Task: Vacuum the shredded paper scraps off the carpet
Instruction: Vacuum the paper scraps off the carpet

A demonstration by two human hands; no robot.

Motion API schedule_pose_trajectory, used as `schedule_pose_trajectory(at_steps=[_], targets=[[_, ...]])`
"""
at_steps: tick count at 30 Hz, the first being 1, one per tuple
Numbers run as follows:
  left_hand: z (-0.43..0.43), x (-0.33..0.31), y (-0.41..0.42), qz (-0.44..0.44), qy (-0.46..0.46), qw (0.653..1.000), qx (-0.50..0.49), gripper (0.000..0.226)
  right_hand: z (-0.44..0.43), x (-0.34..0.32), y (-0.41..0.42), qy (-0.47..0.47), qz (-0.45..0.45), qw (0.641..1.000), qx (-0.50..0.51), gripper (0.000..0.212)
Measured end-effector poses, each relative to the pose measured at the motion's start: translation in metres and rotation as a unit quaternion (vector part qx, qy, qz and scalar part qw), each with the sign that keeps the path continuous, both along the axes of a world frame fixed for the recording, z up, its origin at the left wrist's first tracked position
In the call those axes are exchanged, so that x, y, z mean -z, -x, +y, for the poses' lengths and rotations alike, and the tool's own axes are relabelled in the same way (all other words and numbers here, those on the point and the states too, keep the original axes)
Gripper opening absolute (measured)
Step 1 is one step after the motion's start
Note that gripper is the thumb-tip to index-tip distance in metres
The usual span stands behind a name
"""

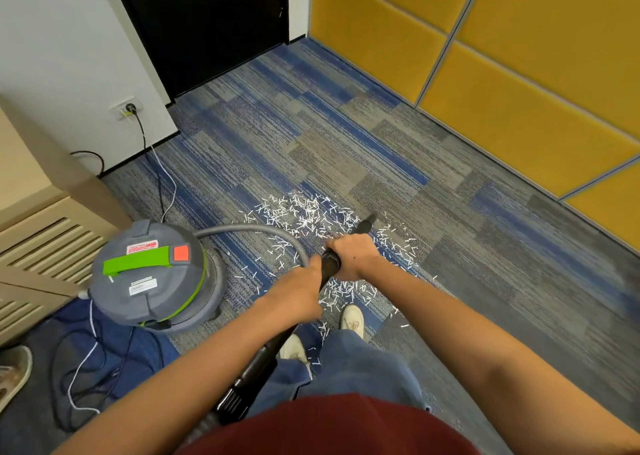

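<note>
White shredded paper scraps [304, 213] lie scattered over the blue-grey carpet [346, 135], spreading from mid-floor back to my shoes. Both hands hold a black vacuum wand [330, 264] that slopes forward and down. My right hand [353, 255] grips it further forward; my left hand [298, 290] grips it just behind. The wand's nozzle tip [369, 221] pokes out past my right hand, among the scraps. A grey hose [249, 228] curves from the wand to the grey and green canister vacuum [156, 274] on my left.
Power cords [157, 174] run from a wall socket [128, 109] to the vacuum and loop on the floor at lower left. A beige cabinet [38, 232] stands left, yellow wall panels [502, 73] right, a dark door [207, 28] ahead. Someone's shoe [12, 375] shows at the left edge.
</note>
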State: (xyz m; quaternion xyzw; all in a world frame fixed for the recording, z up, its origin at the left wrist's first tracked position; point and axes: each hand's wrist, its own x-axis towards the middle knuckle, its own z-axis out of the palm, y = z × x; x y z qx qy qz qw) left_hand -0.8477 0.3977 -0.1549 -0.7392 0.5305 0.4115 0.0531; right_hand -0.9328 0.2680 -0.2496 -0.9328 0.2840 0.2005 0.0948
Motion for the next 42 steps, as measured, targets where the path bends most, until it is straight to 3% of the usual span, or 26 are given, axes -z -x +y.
schedule_pose_trajectory(at_steps=[16, 23, 31, 42], targets=[[-0.021, 0.003, 0.027, 0.004, 0.026, 0.998, 0.05, 0.059, -0.013, 0.0, 0.038, 0.021, -0.021, 0.997, 0.068, 0.021], [-0.035, 0.0, 0.026, 0.004, 0.02, 0.999, 0.037, 0.057, -0.024, 0.002, 0.031, -0.023, -0.018, 0.994, 0.108, 0.026], [-0.036, 0.001, 0.038, -0.009, 0.021, 0.997, 0.072, 0.054, -0.023, 0.003, 0.051, 0.016, -0.021, 0.996, 0.088, 0.021], [-0.044, 0.002, 0.062, -0.004, 0.012, 0.992, 0.124, 0.057, -0.016, -0.001, 0.087, 0.018, -0.003, 0.988, 0.154, 0.023]])
